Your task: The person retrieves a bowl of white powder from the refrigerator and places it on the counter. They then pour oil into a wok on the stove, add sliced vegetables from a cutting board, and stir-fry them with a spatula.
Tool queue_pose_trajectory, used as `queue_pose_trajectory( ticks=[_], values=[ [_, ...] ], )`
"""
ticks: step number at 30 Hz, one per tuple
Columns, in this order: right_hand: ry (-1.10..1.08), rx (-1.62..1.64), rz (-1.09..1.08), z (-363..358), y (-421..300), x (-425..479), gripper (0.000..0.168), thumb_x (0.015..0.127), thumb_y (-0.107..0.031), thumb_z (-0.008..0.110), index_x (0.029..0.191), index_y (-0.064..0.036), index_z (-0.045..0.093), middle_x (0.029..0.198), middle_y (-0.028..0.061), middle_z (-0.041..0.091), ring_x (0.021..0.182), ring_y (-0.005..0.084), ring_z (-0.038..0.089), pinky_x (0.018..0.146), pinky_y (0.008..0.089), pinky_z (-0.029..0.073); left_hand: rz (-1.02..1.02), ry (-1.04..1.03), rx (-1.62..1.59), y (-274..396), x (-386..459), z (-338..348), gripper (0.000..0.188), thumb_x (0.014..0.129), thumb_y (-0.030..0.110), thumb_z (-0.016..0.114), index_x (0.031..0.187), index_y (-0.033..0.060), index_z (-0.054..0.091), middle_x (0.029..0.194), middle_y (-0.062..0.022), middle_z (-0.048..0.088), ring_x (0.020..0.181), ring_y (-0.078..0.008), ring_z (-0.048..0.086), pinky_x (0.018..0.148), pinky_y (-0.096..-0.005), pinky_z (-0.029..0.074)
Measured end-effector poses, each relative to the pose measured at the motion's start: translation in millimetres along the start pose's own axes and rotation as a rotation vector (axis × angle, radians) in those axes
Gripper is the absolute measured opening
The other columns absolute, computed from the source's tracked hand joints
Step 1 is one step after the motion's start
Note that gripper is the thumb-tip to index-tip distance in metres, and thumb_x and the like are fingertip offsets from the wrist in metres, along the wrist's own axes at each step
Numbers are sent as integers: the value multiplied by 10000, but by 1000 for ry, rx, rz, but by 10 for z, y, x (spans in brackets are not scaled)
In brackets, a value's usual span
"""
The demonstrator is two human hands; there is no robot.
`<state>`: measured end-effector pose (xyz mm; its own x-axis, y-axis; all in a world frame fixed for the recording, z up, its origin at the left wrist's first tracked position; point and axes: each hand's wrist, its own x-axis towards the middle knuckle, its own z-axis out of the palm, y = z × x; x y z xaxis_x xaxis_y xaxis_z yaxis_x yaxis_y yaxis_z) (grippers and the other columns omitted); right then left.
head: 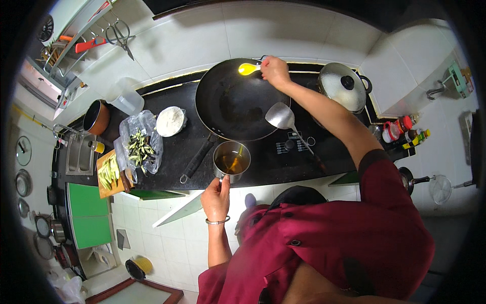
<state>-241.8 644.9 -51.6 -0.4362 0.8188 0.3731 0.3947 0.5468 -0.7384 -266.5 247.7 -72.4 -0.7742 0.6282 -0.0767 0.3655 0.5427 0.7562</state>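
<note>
My left hand (216,199) grips the handle of a metal cup (232,159) that holds amber liquid, at the counter's front edge. My right hand (275,71) holds a small spoon (248,68) with yellow liquid over the far side of a black wok (239,102). Some dark wet-looking patches show on the wok's bottom. A metal spatula (280,116) lies with its blade against the wok's near right rim, its handle across the counter (262,167).
At left are a white bowl of white powder (170,121), a plastic bag of cut eggplant (140,150), a cutting board (106,190) with pale strips and a knife, and a brown pot (96,117). A lidded pot (342,87) and condiment bottles (402,131) stand at right.
</note>
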Motion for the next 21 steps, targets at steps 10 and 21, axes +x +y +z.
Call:
queue_pose_trajectory(
  ticks=[10,21],
  values=[
    [-108,-331,-760,-547,270,-775,89,755,-82,609,786,-37,539,722,112,568,653,256,596,583,341,495,4,-33,86,122,70,16,414,836,387,577,658,15,537,599,-173,569,570,-371,551,512,-411,402],
    [-529,445,139,-936,-615,-1412,99,815,-73,603,813,25,593,658,67,604,544,104,580,493,237,491,149,15,163,369,105,55,385,840,356,573,669,13,537,601,-184,557,602,-393,547,510,-434,404]
  ],
)
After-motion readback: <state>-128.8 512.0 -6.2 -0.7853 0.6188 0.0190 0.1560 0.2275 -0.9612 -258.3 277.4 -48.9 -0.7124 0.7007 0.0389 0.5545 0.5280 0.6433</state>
